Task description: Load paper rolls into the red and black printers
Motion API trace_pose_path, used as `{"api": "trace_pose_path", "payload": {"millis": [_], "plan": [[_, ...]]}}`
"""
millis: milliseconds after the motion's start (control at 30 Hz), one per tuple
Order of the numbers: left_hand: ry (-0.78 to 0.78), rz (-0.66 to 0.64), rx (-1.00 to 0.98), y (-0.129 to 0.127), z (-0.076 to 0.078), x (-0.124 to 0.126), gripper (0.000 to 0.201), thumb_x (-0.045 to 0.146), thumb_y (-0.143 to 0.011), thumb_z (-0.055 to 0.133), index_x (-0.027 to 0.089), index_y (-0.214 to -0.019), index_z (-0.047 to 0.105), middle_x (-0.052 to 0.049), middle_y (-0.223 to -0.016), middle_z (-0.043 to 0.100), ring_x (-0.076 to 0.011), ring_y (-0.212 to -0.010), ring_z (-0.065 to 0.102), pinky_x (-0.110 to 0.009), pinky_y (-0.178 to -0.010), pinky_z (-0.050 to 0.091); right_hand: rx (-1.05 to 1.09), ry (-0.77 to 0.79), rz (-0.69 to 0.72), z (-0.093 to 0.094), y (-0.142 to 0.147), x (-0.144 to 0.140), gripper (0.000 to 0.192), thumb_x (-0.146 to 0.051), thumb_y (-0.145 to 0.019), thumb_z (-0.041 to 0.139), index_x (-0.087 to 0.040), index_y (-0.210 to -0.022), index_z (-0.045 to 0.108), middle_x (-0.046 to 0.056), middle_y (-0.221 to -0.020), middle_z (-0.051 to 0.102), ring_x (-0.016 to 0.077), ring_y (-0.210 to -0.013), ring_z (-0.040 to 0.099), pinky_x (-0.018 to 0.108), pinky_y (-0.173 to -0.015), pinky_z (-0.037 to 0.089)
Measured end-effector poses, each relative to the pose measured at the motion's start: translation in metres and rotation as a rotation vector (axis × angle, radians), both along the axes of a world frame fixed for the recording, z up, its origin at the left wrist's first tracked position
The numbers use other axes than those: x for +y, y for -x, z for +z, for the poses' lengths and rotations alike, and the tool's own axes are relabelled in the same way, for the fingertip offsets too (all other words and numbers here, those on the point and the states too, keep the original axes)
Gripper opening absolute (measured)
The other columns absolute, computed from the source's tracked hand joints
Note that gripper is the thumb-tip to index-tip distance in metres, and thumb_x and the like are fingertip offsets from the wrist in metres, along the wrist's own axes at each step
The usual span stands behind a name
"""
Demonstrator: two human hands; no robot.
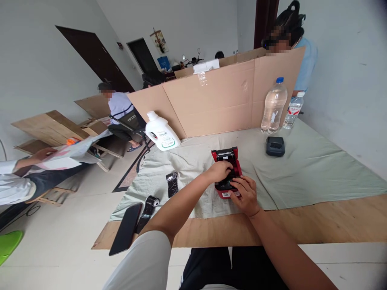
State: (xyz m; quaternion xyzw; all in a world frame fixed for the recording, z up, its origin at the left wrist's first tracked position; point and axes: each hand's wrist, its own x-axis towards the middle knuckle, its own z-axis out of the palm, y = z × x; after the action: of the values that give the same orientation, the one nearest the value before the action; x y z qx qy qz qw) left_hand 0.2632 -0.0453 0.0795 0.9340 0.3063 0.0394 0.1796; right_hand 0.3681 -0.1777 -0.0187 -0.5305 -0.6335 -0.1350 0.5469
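A small red and black label printer (226,158) with its lid up sits on the pale green cloth (302,169) in front of me. My left hand (220,170) lies over the printer's open middle, fingers curled down onto it. My right hand (246,195) holds the printer's near end, fingers on its black body beside a white label. Whether anything small is between my fingers is hidden.
A black roll (171,183) and a second black roll (149,206) lie left, beside a dark phone (126,228) at the table's edge. Behind are a white jug (161,132), a black printer (275,146), two water bottles (273,105), a cardboard screen (223,96). People sit left and behind.
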Motion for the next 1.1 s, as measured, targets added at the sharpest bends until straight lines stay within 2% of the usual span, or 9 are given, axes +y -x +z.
{"api": "trace_pose_path", "payload": {"millis": [100, 167, 233, 300, 367, 533, 733, 900, 1100], "plan": [[0.002, -0.027, -0.318, 0.019, 0.01, -0.004, 0.034, 0.007, -0.082, 0.039, 0.018, -0.096, 0.068, -0.005, -0.102, 0.069, -0.0161, -0.095, 0.063, -0.029, -0.092, 0.048, -0.039, -0.008, -0.003, 0.0, 0.001, -0.001, 0.025, -0.033, -0.079, 0.067, -0.029, -0.104, 0.068, 0.001, -0.105, 0.07, 0.027, -0.109, 0.055, 0.046, -0.095, 0.042], [-0.115, 0.083, -0.476, 0.027, 0.014, -0.004, 0.032, 0.011, -0.086, 0.039, 0.018, -0.102, 0.066, -0.008, -0.111, 0.065, -0.0186, -0.106, 0.059, -0.033, -0.099, 0.045, -0.044, -0.014, -0.008, 0.0, 0.002, -0.001, 0.025, -0.032, -0.078, 0.068, -0.029, -0.103, 0.068, 0.001, -0.104, 0.071, 0.0272, -0.108, 0.056, 0.046, -0.094, 0.042], [-0.236, 0.189, -0.541, 0.032, 0.012, 0.0, 0.032, 0.021, -0.091, 0.04, 0.017, -0.116, 0.06, -0.011, -0.129, 0.056, -0.0226, -0.125, 0.047, -0.04, -0.109, 0.036, -0.039, -0.016, -0.006, 0.001, 0.002, -0.001, 0.025, -0.031, -0.078, 0.068, -0.028, -0.102, 0.068, 0.002, -0.104, 0.071, 0.0272, -0.107, 0.056, 0.046, -0.094, 0.042], [-0.255, 0.212, -0.524, 0.033, 0.006, 0.003, 0.039, 0.031, -0.095, 0.039, 0.016, -0.129, 0.052, -0.014, -0.14, 0.047, -0.0245, -0.134, 0.037, -0.043, -0.114, 0.029, -0.037, -0.016, -0.008, 0.001, 0.003, -0.001, 0.024, -0.031, -0.078, 0.068, -0.028, -0.102, 0.068, 0.002, -0.103, 0.071, 0.0273, -0.106, 0.057, 0.046, -0.094, 0.042], [-0.225, 0.199, -0.506, 0.034, -0.004, 0.001, 0.045, 0.038, -0.098, 0.032, 0.016, -0.135, 0.046, -0.015, -0.143, 0.043, -0.0237, -0.136, 0.036, -0.042, -0.114, 0.027, -0.046, -0.013, -0.018, 0.0, 0.002, -0.001, 0.024, -0.032, -0.078, 0.068, -0.028, -0.101, 0.068, 0.002, -0.103, 0.071, 0.0272, -0.107, 0.057, 0.046, -0.094, 0.042], [-0.248, 0.227, -0.561, 0.041, -0.027, -0.027, 0.053, 0.048, -0.098, 0.023, 0.017, -0.134, 0.047, -0.014, -0.137, 0.047, -0.0232, -0.132, 0.039, -0.041, -0.112, 0.029, -0.052, -0.015, -0.015, 0.0, 0.002, -0.001, 0.025, -0.032, -0.079, 0.068, -0.027, -0.103, 0.066, 0.002, -0.103, 0.07, 0.0264, -0.108, 0.056, 0.045, -0.095, 0.042], [-0.29, 0.206, -0.6, 0.052, -0.052, -0.061, 0.046, 0.043, -0.098, 0.029, 0.015, -0.13, 0.048, -0.016, -0.13, 0.052, -0.0259, -0.131, 0.04, -0.045, -0.108, 0.031, -0.08, 0.002, -0.056, 0.003, 0.003, -0.002, 0.024, -0.036, -0.08, 0.066, -0.026, -0.102, 0.064, 0.006, -0.107, 0.066, 0.0262, -0.108, 0.056, 0.044, -0.097, 0.042], [-0.389, 0.215, -0.677, 0.051, -0.074, -0.07, 0.045, 0.043, -0.098, 0.03, 0.016, -0.128, 0.048, -0.015, -0.121, 0.059, -0.0272, -0.127, 0.045, -0.047, -0.102, 0.033, -0.057, 0.007, -0.103, 0.004, 0.003, 0.001, 0.051, -0.047, -0.08, 0.065, -0.019, -0.12, 0.053, 0.013, -0.126, 0.057, 0.0304, -0.124, 0.049, 0.049, -0.102, 0.041], [-0.46, 0.298, -0.84, 0.04, -0.087, -0.069, 0.042, 0.038, -0.096, 0.029, 0.015, -0.126, 0.047, -0.016, -0.116, 0.06, -0.0269, -0.121, 0.05, -0.047, -0.099, 0.037, -0.086, 0.041, -0.129, 0.005, 0.002, 0.004, 0.065, -0.052, -0.077, 0.067, -0.016, -0.127, 0.047, 0.014, -0.119, 0.062, 0.0313, -0.121, 0.052, 0.049, -0.1, 0.042]]}}
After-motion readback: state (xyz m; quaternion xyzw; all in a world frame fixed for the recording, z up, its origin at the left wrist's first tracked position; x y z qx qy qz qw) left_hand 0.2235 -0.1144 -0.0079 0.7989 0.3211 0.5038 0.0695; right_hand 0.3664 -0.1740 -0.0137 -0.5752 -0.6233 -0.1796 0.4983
